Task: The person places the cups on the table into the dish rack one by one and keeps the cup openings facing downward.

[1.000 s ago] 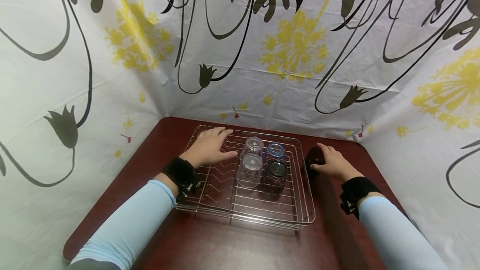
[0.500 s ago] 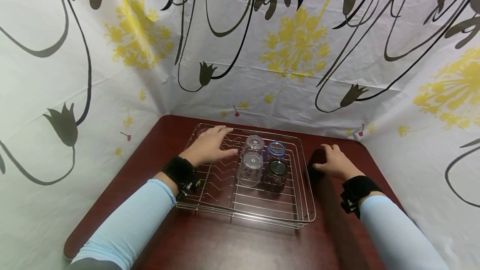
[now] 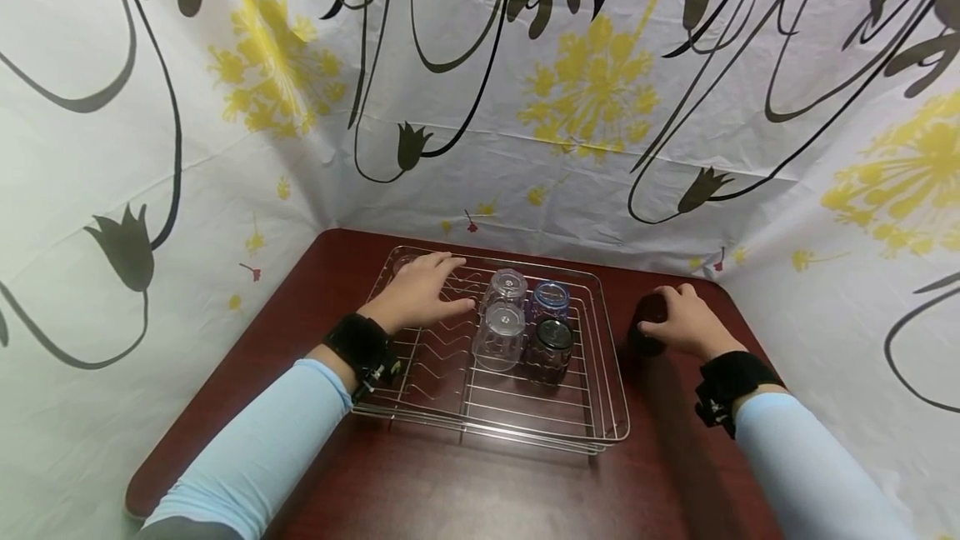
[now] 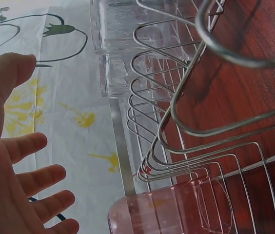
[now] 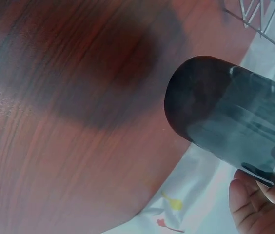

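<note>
My right hand (image 3: 686,323) grips a dark tinted glass (image 3: 648,327) to the right of the wire dish rack (image 3: 536,438). In the right wrist view, fingers and thumb hold one end of this glass (image 5: 225,112); its other end points towards the table. My left hand (image 3: 420,294) hovers over the rack's left part, fingers spread, holding nothing. Upside down on the rack stand two clear glasses (image 3: 500,344), a blue glass (image 3: 551,302) and a dark grey glass (image 3: 551,348). A pinkish see-through glass (image 4: 157,214) shows low in the left wrist view.
The rack stands on a dark red wooden table (image 3: 450,490). Bent wire prongs (image 4: 152,92) rise along its left half. A white sheet (image 3: 480,148) with a flower print hangs behind and at both sides.
My right hand has moved right with the dark tinted glass, farther from the rack. The left hand and the glasses on the rack have stayed in place.
</note>
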`<state>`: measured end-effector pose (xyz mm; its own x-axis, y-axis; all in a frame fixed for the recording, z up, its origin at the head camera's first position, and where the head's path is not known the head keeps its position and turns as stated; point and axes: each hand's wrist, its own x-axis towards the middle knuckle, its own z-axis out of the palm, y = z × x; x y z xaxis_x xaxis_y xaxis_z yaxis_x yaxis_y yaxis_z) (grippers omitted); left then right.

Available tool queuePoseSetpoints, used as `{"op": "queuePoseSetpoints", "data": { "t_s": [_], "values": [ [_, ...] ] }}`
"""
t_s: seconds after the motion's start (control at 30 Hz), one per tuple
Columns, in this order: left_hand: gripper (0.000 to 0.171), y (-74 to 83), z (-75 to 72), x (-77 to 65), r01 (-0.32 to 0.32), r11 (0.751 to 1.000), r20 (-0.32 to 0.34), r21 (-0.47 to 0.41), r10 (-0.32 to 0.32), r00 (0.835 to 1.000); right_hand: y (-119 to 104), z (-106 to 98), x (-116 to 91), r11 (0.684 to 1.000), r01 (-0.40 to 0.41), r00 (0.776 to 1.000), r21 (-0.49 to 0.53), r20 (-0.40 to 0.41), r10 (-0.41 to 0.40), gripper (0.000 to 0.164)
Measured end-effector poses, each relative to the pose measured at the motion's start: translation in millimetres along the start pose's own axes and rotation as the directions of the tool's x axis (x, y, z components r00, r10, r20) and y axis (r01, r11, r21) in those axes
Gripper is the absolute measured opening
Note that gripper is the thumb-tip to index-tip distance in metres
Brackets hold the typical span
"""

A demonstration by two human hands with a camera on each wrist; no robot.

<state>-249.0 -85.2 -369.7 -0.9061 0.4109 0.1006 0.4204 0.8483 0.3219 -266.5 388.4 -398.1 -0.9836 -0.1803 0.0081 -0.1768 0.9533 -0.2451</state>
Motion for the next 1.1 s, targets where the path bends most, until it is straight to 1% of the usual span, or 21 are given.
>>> {"op": "queuePoseSetpoints", "data": {
  "t_s": [0.2,0.33,0.43,0.57,0.73,0.9,1.1],
  "values": [
    [0.082,-1.2,3.4,0.9,-0.004,1.0,-0.007,0.003,0.004,1.0,-4,-11,4,1.0,0.002,0.999,-0.003,-0.048,-0.002,0.087],
    [0.083,-0.4,3.1,-0.2,-0.011,1.0,0.0,-0.014,0.011,1.0,-18,-22,6,1.0,0.001,0.996,-0.017,-0.093,-0.002,0.088],
    [0.083,0.6,2.1,-0.8,-0.009,1.0,0.005,-0.027,0.009,1.0,-33,-32,6,1.0,0.003,0.989,-0.031,-0.151,-0.008,0.085],
    [0.082,2.1,1.0,-1.0,-0.007,0.999,0.002,-0.042,0.007,1.0,-58,-41,5,0.998,0.02,0.973,-0.056,-0.23,-0.032,0.079],
    [0.083,4.0,0.7,-0.4,-0.007,0.998,-0.005,-0.056,0.006,1.0,-91,-46,4,0.993,0.074,0.956,-0.088,-0.277,-0.096,0.076],
    [0.084,4.4,1.7,0.8,-0.008,0.997,-0.004,-0.074,0.008,1.0,-126,-46,2,0.986,0.138,0.945,-0.096,-0.286,-0.161,0.077],
    [0.085,5.7,3.0,1.3,-0.021,0.993,0.003,-0.117,0.022,1.0,-163,-41,0,0.975,0.208,0.946,-0.078,-0.236,-0.221,0.079]
  ]
}}
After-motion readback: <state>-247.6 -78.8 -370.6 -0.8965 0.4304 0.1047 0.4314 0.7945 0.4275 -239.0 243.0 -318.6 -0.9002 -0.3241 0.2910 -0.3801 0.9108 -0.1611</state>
